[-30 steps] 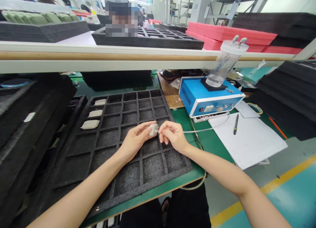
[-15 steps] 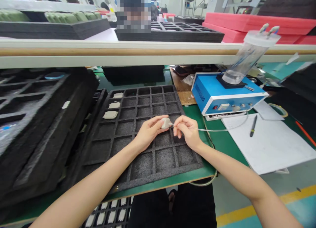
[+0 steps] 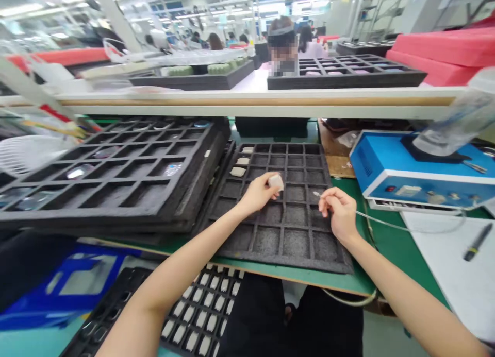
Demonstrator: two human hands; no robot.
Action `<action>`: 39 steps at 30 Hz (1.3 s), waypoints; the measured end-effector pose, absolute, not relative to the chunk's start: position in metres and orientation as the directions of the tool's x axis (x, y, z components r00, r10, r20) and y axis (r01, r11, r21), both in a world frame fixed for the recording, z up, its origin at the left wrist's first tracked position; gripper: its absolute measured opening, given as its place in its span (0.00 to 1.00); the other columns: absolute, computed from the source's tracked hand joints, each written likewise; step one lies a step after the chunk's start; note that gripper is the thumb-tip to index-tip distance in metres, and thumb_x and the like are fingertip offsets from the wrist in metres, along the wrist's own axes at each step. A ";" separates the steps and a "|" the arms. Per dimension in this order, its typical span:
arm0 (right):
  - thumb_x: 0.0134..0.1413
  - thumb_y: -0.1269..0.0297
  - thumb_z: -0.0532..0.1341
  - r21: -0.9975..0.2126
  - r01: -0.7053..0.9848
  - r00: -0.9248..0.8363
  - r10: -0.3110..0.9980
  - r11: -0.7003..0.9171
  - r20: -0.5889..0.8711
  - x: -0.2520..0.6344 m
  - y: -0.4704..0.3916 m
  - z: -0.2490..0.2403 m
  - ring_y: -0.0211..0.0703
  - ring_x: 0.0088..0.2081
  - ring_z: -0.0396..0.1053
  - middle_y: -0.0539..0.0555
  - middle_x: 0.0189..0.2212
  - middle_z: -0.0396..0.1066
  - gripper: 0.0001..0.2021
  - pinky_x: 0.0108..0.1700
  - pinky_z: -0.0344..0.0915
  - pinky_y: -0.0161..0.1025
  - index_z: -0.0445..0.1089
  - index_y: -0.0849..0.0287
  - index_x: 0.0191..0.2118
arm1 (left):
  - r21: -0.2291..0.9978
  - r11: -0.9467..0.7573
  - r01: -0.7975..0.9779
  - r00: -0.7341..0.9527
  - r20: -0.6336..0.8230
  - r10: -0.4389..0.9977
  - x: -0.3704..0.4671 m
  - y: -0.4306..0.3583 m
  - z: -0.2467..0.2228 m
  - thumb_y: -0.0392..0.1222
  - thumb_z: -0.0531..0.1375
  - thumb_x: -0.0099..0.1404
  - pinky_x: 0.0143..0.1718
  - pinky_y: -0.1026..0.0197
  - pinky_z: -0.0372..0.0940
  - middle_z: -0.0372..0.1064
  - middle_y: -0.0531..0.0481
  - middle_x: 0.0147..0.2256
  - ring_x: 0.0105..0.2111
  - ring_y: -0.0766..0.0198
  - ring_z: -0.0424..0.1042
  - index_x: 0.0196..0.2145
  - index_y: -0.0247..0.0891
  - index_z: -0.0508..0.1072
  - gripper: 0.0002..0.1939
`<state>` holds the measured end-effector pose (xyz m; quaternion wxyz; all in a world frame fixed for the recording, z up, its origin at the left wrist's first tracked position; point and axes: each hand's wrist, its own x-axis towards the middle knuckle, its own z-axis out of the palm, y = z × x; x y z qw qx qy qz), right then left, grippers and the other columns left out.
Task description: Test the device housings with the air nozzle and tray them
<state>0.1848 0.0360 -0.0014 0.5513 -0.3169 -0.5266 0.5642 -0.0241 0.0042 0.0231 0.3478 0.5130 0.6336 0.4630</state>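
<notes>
Between the fingers of my left hand (image 3: 260, 193) is a small off-white plastic part (image 3: 276, 182), held above a black foam tray (image 3: 297, 248) with square compartments. My right hand (image 3: 337, 210) pinches a thin clear tube (image 3: 381, 224) close to its end; a small pale tip (image 3: 316, 193) sticks out past the fingers. Tip and part are apart, with a gap of several compartments' width or less between the hands. The tube runs right toward the front of a blue box-shaped device (image 3: 421, 166). Similar off-white parts (image 3: 237, 171) lie in the tray's far left column.
Stacked black foam trays (image 3: 154, 205) rise at the left. A clear cylinder (image 3: 444, 128) stands on the blue device. White paper with a marker (image 3: 478, 242) lies at the right. Below the table edge is a tray of off-white parts (image 3: 195, 316). A shelf rail (image 3: 240, 102) crosses ahead; a person sits beyond it.
The hands have moved apart: the tube's tip, at the off-white part before, is now away from it. My view has swung left.
</notes>
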 end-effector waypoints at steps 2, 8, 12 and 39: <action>0.45 0.70 0.57 -0.945 -0.285 -0.219 0.949 0.159 0.226 0.185 0.035 -0.002 0.31 0.13 0.56 0.47 0.14 0.65 0.03 0.17 0.51 0.30 0.65 0.61 0.24 | 0.877 0.083 0.474 -0.370 0.113 0.922 -0.049 -0.003 0.028 0.36 0.60 0.55 0.34 0.59 0.64 0.71 0.46 0.34 0.28 0.63 0.71 0.47 0.36 0.66 0.20; 0.45 0.70 0.56 -0.948 -0.260 -0.258 0.934 0.181 0.249 0.185 0.033 -0.002 0.31 0.14 0.56 0.47 0.14 0.65 0.03 0.18 0.52 0.31 0.65 0.61 0.24 | 0.621 0.262 0.739 -0.482 0.215 0.850 -0.101 -0.029 0.031 0.41 0.55 0.63 0.47 0.49 0.58 0.69 0.44 0.38 0.41 0.56 0.67 0.43 0.33 0.68 0.12; 0.45 0.70 0.56 -0.950 -0.263 -0.271 0.932 0.171 0.242 0.186 0.034 -0.003 0.31 0.14 0.56 0.47 0.14 0.65 0.03 0.18 0.52 0.31 0.65 0.61 0.24 | 0.493 0.334 0.803 -0.465 0.168 0.869 -0.112 -0.031 0.022 0.44 0.55 0.64 0.47 0.49 0.60 0.68 0.48 0.37 0.41 0.58 0.68 0.37 0.33 0.71 0.11; 0.48 0.58 0.62 -0.990 -0.140 -0.334 0.942 -0.022 0.026 0.188 0.035 -0.012 0.37 0.17 0.58 0.52 0.15 0.64 0.09 0.18 0.54 0.33 0.68 0.59 0.25 | 0.077 0.635 0.769 -0.639 0.127 0.758 -0.333 0.036 0.183 0.38 0.64 0.44 0.33 0.58 0.60 0.69 0.44 0.18 0.30 0.52 0.70 0.19 0.34 0.73 0.05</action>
